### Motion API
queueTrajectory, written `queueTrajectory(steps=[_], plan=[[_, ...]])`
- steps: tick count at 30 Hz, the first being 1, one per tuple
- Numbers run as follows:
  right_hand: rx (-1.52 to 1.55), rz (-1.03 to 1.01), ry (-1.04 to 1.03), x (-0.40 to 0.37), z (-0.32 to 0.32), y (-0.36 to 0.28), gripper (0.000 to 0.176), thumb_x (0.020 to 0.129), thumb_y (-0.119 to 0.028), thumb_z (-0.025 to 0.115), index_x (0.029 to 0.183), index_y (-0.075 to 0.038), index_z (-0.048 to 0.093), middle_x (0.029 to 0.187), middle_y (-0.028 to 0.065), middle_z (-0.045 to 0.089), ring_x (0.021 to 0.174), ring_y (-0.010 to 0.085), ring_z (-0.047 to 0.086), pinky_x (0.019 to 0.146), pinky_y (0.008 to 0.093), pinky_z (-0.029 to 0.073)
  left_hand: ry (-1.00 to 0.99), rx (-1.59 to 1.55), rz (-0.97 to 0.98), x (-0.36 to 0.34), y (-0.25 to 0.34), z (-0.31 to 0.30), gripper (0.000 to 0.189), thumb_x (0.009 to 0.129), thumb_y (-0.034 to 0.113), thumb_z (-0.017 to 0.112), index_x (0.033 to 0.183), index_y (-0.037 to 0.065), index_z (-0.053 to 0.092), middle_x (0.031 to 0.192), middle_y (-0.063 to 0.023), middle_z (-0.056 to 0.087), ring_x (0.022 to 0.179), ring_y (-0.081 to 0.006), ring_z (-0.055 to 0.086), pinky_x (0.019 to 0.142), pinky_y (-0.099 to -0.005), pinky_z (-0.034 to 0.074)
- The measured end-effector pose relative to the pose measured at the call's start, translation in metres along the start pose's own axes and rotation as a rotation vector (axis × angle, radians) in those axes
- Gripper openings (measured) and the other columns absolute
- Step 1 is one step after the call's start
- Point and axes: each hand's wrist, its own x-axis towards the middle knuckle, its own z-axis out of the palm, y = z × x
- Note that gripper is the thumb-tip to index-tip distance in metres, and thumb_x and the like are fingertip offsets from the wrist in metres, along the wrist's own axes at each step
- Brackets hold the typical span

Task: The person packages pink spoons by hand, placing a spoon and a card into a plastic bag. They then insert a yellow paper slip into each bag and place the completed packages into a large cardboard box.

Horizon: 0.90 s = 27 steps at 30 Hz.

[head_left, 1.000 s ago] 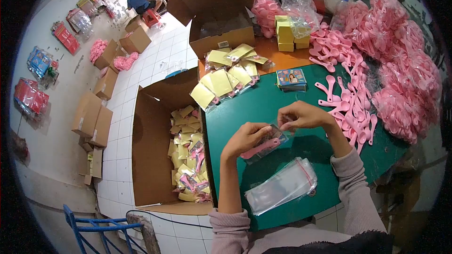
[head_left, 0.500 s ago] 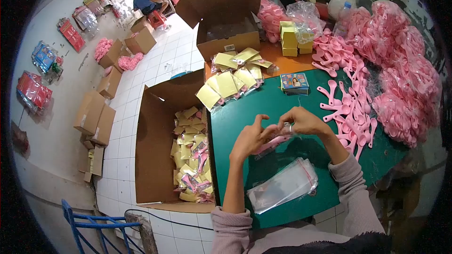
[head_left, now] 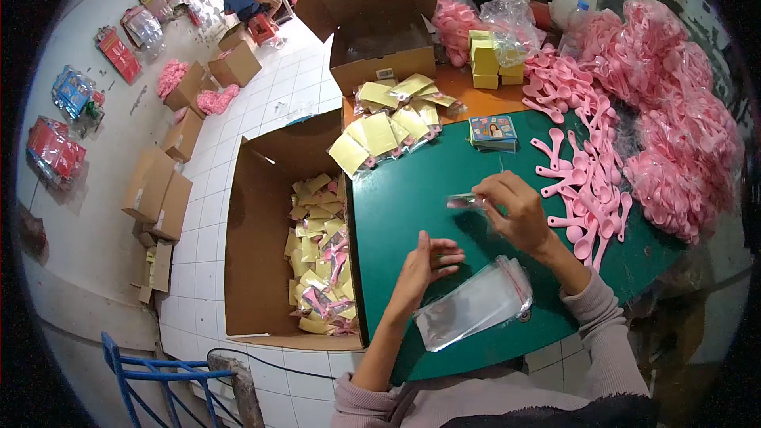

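Observation:
My right hand (head_left: 514, 208) is above the green tabletop (head_left: 396, 198), its fingers pinched on a small clear packet (head_left: 462, 201). The packet is tilted and blurred; pinkish and dark colours show through it. Lower and to the left, my left hand (head_left: 424, 271) holds nothing, its fingers apart and the thumb raised. Just right of it lies a stack of clear plastic bags (head_left: 476, 305). Beyond my hands sits a small pile of printed cards (head_left: 493, 133). To the right of my right hand spread many loose pink spoons (head_left: 587, 190).
Left of the table stands a deep open carton (head_left: 261, 238) holding yellow-backed packets (head_left: 317, 269). More packets (head_left: 380, 135) lie at the table's far left, before another open box (head_left: 384, 40). Bagged pink spoons (head_left: 682, 143) are heaped right. A person (head_left: 242, 0) sits far off.
My hands have moved apart. The left hand has let go and dropped lower and nearer, its fingers opening; the right keeps the packet, which is now turned more edge-on.

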Motion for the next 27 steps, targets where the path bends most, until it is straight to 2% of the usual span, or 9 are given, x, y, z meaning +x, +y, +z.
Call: queueTrajectory(steps=[2, 3, 7, 9, 14, 17, 20, 22, 27], plan=[[0.126, -0.178, -0.359, 0.006, -0.004, 0.002, 0.024, 0.073, -0.017, 0.063, 0.092, -0.005, 0.056, 0.090, 0.0104, 0.058, 0.087, 0.0280, 0.054, 0.076, 0.0369, 0.042, -0.042, -0.099, -0.046, 0.002, 0.002, 0.001, 0.049, 0.093, 0.040, 0.031, 0.114, -0.001, 0.044, 0.107, -0.0158, 0.054, 0.098, -0.0221, 0.055, 0.083, -0.0335, 0.046], [0.266, -0.234, -0.669, 0.008, -0.004, 0.010, 0.030, 0.076, -0.023, 0.061, 0.099, -0.004, 0.056, 0.103, 0.0123, 0.055, 0.096, 0.0267, 0.051, 0.085, 0.0365, 0.039, -0.091, -0.197, -0.092, 0.004, 0.003, 0.002, 0.049, 0.093, 0.039, 0.032, 0.117, -0.002, 0.041, 0.107, -0.0166, 0.054, 0.100, -0.0223, 0.055, 0.084, -0.0334, 0.046], [0.171, -0.020, -0.599, -0.006, 0.022, 0.034, 0.033, 0.081, -0.026, 0.056, 0.107, -0.006, 0.052, 0.120, 0.0161, 0.045, 0.107, 0.0295, 0.046, 0.092, 0.0361, 0.034, -0.053, -0.051, -0.056, 0.015, -0.014, -0.003, 0.044, 0.093, 0.032, 0.036, 0.121, -0.003, 0.037, 0.105, -0.0165, 0.056, 0.098, -0.0213, 0.056, 0.082, -0.0313, 0.047], [0.089, -0.017, -0.573, -0.013, 0.036, 0.045, 0.033, 0.081, -0.027, 0.056, 0.107, -0.006, 0.052, 0.119, 0.0168, 0.046, 0.110, 0.0302, 0.044, 0.092, 0.0382, 0.035, -0.012, 0.060, -0.024, 0.011, -0.011, 0.000, 0.039, 0.092, 0.020, 0.041, 0.121, -0.004, 0.035, 0.105, -0.0177, 0.057, 0.097, -0.0214, 0.057, 0.080, -0.0296, 0.049], [-0.152, -0.055, -0.497, -0.022, 0.047, 0.047, 0.030, 0.084, -0.022, 0.051, 0.110, -0.008, 0.050, 0.126, 0.0161, 0.040, 0.117, 0.0299, 0.038, 0.094, 0.0430, 0.032, 0.016, 0.059, 0.009, 0.014, -0.014, -0.001, 0.040, 0.090, 0.013, 0.044, 0.123, -0.004, 0.030, 0.106, -0.0200, 0.056, 0.098, -0.0234, 0.057, 0.080, -0.0304, 0.049], [-0.276, -0.081, -0.338, -0.023, 0.045, 0.037, 0.030, 0.081, -0.020, 0.055, 0.108, -0.008, 0.051, 0.122, 0.0145, 0.042, 0.115, 0.0304, 0.039, 0.093, 0.0464, 0.031, 0.027, 0.072, 0.007, 0.012, -0.014, -0.004, 0.043, 0.090, 0.014, 0.043, 0.126, -0.003, 0.025, 0.106, -0.0215, 0.055, 0.097, -0.0249, 0.057, 0.080, -0.0316, 0.049], [0.056, -0.073, -0.393, -0.023, 0.033, 0.019, 0.029, 0.076, -0.019, 0.060, 0.102, -0.010, 0.053, 0.109, 0.0116, 0.048, 0.107, 0.0296, 0.043, 0.089, 0.0445, 0.034, 0.043, 0.036, 0.003, 0.006, -0.008, -0.006, 0.046, 0.090, 0.014, 0.043, 0.129, 0.001, 0.022, 0.104, -0.0217, 0.056, 0.092, -0.0247, 0.059, 0.078, -0.0321, 0.050], [0.183, -0.124, -0.620, -0.027, 0.028, 0.008, 0.027, 0.071, -0.019, 0.063, 0.096, -0.011, 0.055, 0.095, 0.0093, 0.049, 0.098, 0.0285, 0.045, 0.085, 0.0425, 0.035, 0.048, -0.005, -0.016, 0.003, -0.004, -0.007, 0.047, 0.090, 0.015, 0.043, 0.130, 0.003, 0.022, 0.102, -0.0214, 0.057, 0.088, -0.0242, 0.060, 0.077, -0.0324, 0.051], [0.071, -0.166, -0.544, -0.035, 0.041, 0.001, 0.018, 0.071, -0.019, 0.063, 0.084, -0.010, 0.054, 0.090, 0.0079, 0.048, 0.093, 0.0263, 0.046, 0.081, 0.0408, 0.036, 0.058, 0.035, -0.055, 0.003, -0.007, -0.010, 0.051, 0.090, 0.017, 0.044, 0.133, 0.008, 0.018, 0.089, -0.0141, 0.059, 0.078, -0.0204, 0.061, 0.075, -0.0330, 0.051]])
